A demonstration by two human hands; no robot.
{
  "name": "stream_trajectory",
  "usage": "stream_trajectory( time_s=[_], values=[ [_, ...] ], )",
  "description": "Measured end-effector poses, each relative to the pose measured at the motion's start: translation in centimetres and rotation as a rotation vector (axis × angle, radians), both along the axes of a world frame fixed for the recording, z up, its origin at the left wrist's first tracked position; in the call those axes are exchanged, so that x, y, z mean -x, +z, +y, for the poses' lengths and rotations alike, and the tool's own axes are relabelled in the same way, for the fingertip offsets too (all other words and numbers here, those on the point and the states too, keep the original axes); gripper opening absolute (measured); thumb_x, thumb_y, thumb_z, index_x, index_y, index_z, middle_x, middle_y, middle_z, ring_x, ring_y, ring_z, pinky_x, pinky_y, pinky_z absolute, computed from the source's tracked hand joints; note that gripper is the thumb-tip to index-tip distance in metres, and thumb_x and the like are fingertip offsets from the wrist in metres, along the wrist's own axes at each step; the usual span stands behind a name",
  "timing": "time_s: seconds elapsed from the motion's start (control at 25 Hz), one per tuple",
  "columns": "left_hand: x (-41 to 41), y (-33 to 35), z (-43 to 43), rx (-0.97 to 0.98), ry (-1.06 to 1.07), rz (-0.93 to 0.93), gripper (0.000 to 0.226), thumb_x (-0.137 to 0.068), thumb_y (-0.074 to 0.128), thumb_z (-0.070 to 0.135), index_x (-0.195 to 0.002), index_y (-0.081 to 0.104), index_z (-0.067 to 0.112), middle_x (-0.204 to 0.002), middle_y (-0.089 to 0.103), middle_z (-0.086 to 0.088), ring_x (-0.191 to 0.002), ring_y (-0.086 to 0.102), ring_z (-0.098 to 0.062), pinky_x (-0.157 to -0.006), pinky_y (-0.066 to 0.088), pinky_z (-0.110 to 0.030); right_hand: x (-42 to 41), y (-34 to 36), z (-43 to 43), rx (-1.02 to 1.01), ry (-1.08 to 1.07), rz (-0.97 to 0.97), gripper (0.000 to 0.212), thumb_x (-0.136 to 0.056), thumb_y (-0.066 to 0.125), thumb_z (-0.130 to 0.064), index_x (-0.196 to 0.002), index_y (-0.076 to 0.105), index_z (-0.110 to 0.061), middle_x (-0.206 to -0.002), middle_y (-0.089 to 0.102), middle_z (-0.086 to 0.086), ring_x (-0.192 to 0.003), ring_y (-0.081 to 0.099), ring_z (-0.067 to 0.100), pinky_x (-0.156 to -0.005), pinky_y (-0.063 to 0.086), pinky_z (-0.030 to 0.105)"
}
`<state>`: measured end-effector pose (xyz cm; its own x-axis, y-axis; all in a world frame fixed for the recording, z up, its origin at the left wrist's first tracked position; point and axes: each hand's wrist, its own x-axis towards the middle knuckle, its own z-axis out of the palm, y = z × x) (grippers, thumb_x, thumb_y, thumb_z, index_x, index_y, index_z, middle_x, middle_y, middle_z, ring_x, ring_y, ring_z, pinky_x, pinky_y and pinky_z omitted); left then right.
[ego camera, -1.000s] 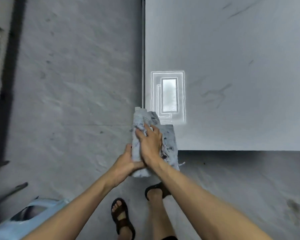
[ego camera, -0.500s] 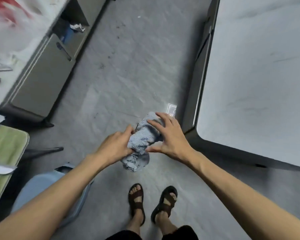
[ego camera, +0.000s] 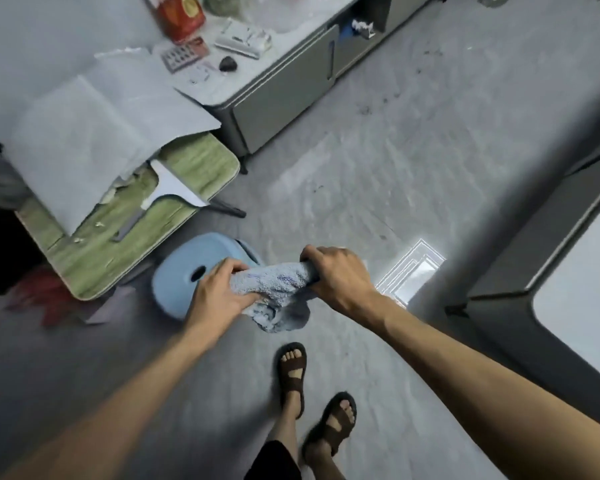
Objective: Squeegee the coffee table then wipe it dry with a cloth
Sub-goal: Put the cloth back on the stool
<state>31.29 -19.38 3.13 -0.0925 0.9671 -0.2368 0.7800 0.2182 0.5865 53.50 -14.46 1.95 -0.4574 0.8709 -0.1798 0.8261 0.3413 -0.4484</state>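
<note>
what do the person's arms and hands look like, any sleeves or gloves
The left arm and right arm are bare, with no sleeve in view. The left hand and right hand wear no gloves; no watch, bracelet or ring shows.

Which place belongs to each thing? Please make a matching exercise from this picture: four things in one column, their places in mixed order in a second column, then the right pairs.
Things
1. cloth
2. squeegee
3. blue stool
4. sandals

Places
A. lying on the green folding table
B. on the person's feet
C. gripped between the left hand and the right hand
D. standing on the floor beside the green folding table

Pairs: 1-C, 2-A, 3-D, 4-B
</note>
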Motion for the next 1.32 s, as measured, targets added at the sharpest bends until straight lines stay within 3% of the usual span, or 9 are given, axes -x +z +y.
stream_trajectory(
  time_s=[0.16, 0.32, 0.52, 0.68, 0.76, 0.84, 1.0, 1.12, 1.32],
  values=[
    [9.7, -1.7, -2.7, -0.065, 0.141, 0.036, 0.048, -0.060, 0.089, 0.013, -0.101, 0.063, 0.008, -0.099, 0.066, -0.004, -0.088, 0.056, -0.016, -0.073, 0.034, -0.015, 10.7, -1.5, 0.4, -0.019, 0.113, 0.006, 0.047, -0.069, 0.073, -0.028, -0.113, 0.058, -0.021, -0.099, 0.069, 0.004, -0.095, 0.062, 0.032, -0.082, 0.039, 0.036],
    [18.9, -8.6, -4.7, 0.025, 0.275, -0.027, 0.046, -0.063, 0.088, 0.009, -0.102, 0.064, 0.007, -0.098, 0.067, -0.007, -0.085, 0.056, -0.016, -0.072, 0.036, -0.016, 20.8, -8.9, -0.5, 0.098, 0.229, -0.055, 0.050, -0.080, 0.058, -0.016, -0.129, 0.051, -0.023, -0.119, 0.064, 0.007, -0.109, 0.058, 0.032, -0.091, 0.043, 0.039],
    [26.5, -18.4, -3.5, 0.277, 0.393, -0.248, 0.046, -0.069, 0.085, 0.016, -0.109, 0.062, 0.013, -0.101, 0.065, -0.001, -0.092, 0.058, -0.015, -0.075, 0.038, -0.018, 28.7, -17.2, 3.0, 0.292, 0.248, -0.229, 0.043, -0.076, 0.063, -0.036, -0.117, 0.053, -0.028, -0.101, 0.068, 0.010, -0.092, 0.064, 0.036, -0.069, 0.039, 0.035],
    [31.0, -26.7, 1.6, 0.375, 0.471, -0.305, 0.052, -0.075, 0.080, 0.014, -0.121, 0.056, 0.007, -0.114, 0.063, -0.009, -0.109, 0.058, -0.024, -0.086, 0.043, -0.028, 34.9, -25.0, 10.2, 0.391, 0.223, -0.286, 0.047, -0.076, 0.065, -0.039, -0.122, 0.054, -0.032, -0.109, 0.065, 0.011, -0.096, 0.062, 0.033, -0.070, 0.040, 0.032],
    [32.6, -29.9, 3.6, 0.367, 0.564, -0.266, 0.054, -0.079, 0.076, 0.008, -0.127, 0.051, 0.003, -0.123, 0.061, -0.017, -0.115, 0.057, -0.030, -0.096, 0.044, -0.035, 36.7, -28.9, 11.5, 0.384, 0.215, -0.264, 0.051, -0.084, 0.061, -0.038, -0.132, 0.050, -0.023, -0.123, 0.057, 0.015, -0.109, 0.056, 0.035, -0.085, 0.046, 0.039],
    [34.1, -32.6, 4.7, 0.414, 0.623, -0.219, 0.055, -0.082, 0.071, 0.006, -0.131, 0.045, 0.004, -0.126, 0.060, -0.020, -0.117, 0.057, -0.034, -0.097, 0.044, -0.037, 37.8, -32.1, 11.4, 0.260, 0.170, -0.281, 0.062, -0.089, 0.057, -0.037, -0.143, 0.038, -0.014, -0.139, 0.042, 0.020, -0.124, 0.044, 0.038, -0.106, 0.036, 0.045],
    [34.9, -32.9, 4.7, 0.554, 0.415, -0.023, 0.063, -0.085, 0.068, 0.021, -0.140, 0.037, 0.016, -0.131, 0.059, -0.019, -0.120, 0.054, -0.038, -0.093, 0.044, -0.038, 37.3, -32.5, 9.3, 0.145, 0.111, -0.299, 0.082, -0.079, 0.063, -0.025, -0.150, 0.024, -0.008, -0.153, 0.021, 0.024, -0.139, 0.024, 0.040, -0.117, 0.023, 0.047],
    [34.5, -30.0, 5.1, 0.554, 0.225, 0.092, 0.056, -0.086, 0.067, 0.029, -0.136, 0.043, 0.020, -0.130, 0.060, -0.017, -0.117, 0.057, -0.037, -0.089, 0.046, -0.037, 36.6, -29.6, 8.1, 0.167, 0.075, -0.225, 0.066, -0.082, 0.059, -0.022, -0.144, 0.038, -0.011, -0.142, 0.038, 0.021, -0.127, 0.038, 0.039, -0.108, 0.034, 0.048],
    [30.8, -18.3, 9.3, 0.566, -0.128, -0.001, 0.039, -0.090, 0.062, 0.032, -0.125, 0.050, 0.020, -0.121, 0.066, -0.006, -0.103, 0.065, -0.028, -0.088, 0.054, -0.044, 32.5, -18.6, 8.6, 0.597, 0.011, -0.248, 0.037, -0.087, 0.060, -0.026, -0.124, 0.059, -0.021, -0.114, 0.068, 0.013, -0.107, 0.061, 0.033, -0.090, 0.050, 0.039]
  ],
)
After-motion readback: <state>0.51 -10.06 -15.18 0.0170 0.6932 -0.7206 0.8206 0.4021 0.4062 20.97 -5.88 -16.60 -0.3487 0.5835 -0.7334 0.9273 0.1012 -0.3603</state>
